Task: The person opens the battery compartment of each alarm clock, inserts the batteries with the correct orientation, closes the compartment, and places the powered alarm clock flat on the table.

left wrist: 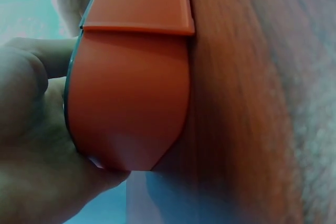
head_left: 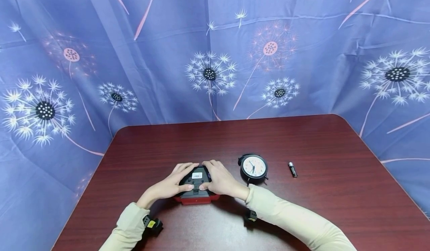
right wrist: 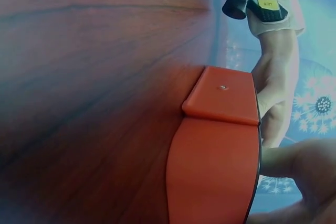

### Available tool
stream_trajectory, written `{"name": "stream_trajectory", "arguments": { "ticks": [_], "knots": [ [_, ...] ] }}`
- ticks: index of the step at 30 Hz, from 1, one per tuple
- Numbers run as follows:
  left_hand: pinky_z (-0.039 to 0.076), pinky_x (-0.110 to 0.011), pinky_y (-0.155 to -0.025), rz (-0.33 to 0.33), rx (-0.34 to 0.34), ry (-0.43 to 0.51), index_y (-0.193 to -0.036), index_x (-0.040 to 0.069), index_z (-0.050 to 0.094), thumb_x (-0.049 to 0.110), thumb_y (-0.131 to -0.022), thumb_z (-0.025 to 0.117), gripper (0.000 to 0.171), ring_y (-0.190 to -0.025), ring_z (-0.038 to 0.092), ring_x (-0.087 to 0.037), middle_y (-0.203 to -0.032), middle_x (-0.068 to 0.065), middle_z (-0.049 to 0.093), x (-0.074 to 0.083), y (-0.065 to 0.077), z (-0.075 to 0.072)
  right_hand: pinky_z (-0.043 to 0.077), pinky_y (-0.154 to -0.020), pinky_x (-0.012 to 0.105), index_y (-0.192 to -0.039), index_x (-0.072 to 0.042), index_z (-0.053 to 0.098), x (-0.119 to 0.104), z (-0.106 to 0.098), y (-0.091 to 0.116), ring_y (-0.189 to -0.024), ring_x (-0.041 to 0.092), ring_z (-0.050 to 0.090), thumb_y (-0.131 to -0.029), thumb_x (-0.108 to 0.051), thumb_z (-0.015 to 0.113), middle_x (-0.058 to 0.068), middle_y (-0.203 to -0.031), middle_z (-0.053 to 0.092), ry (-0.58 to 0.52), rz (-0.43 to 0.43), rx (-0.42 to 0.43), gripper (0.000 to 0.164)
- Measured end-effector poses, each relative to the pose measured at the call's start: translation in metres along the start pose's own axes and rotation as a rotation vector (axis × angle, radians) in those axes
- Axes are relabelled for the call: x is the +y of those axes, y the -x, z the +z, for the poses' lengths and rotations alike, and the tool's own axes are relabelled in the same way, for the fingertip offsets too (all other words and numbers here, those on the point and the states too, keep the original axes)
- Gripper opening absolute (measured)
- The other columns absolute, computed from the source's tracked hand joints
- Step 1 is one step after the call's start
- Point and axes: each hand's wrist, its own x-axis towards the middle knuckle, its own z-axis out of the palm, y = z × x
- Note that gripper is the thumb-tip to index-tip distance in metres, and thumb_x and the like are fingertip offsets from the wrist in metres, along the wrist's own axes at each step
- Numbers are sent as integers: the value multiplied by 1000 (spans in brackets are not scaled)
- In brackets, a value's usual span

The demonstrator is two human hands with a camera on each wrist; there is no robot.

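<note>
A red-and-black plastic device (head_left: 196, 182) lies on the table with its black underside up, showing a white barcode label and a small tab near the front edge. My left hand (head_left: 168, 185) grips its left side, and my right hand (head_left: 222, 180) grips its right side. Both thumbs press on the black face, close to the tab. From the left wrist, the curved red side (left wrist: 128, 95) is seen near the wood, with fingers round its edge. In the right wrist view, the red front block (right wrist: 223, 95) carries a small screw. The device's downward face is hidden.
A round black alarm clock (head_left: 254, 167) with a white dial lies just right of my right hand. Farther right is a small dark battery (head_left: 292, 169). A blue dandelion-print curtain (head_left: 161, 56) hangs behind the dark red wooden table (head_left: 302, 139).
</note>
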Motion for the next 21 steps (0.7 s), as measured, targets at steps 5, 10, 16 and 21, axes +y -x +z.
{"name": "stream_trajectory", "arguments": {
  "ticks": [5, 10, 16, 21],
  "knots": [
    [31, -59, -105, -18, -10, 17, -152, 12, 28, 29, -95, 59, 66, -136, 24, -33, -152, -16, 28, 1, -1, 0, 47, -92, 45, -123, -6, 55, 1, 0, -2, -110, 28, 55, -72, -29, 84, 11, -116, 61, -31, 10, 12, 63],
    [30, -59, -105, -24, -9, 23, -152, 11, 28, 26, -95, 60, 67, -136, 24, -34, -152, -16, 28, 3, -1, -1, 47, -88, 43, -118, -7, 56, -2, -3, -4, -105, 27, 54, -69, -26, 87, 8, -109, 61, -55, 21, 9, 61],
    [30, -59, -105, -30, -13, 26, -152, 10, 28, 23, -94, 61, 67, -136, 23, -35, -152, -17, 28, 5, -2, -1, 46, -86, 42, -114, -8, 56, -3, -4, -7, -100, 26, 54, -65, -24, 88, 8, -106, 60, -73, 25, 2, 60],
    [30, -60, -105, -32, -15, 30, -152, 11, 28, 24, -95, 60, 67, -136, 23, -35, -152, -17, 28, 4, -2, -1, 45, -86, 42, -113, -8, 57, 0, -2, -8, -99, 26, 53, -64, -23, 89, 8, -106, 60, -94, 23, -1, 60]
  ]
}}
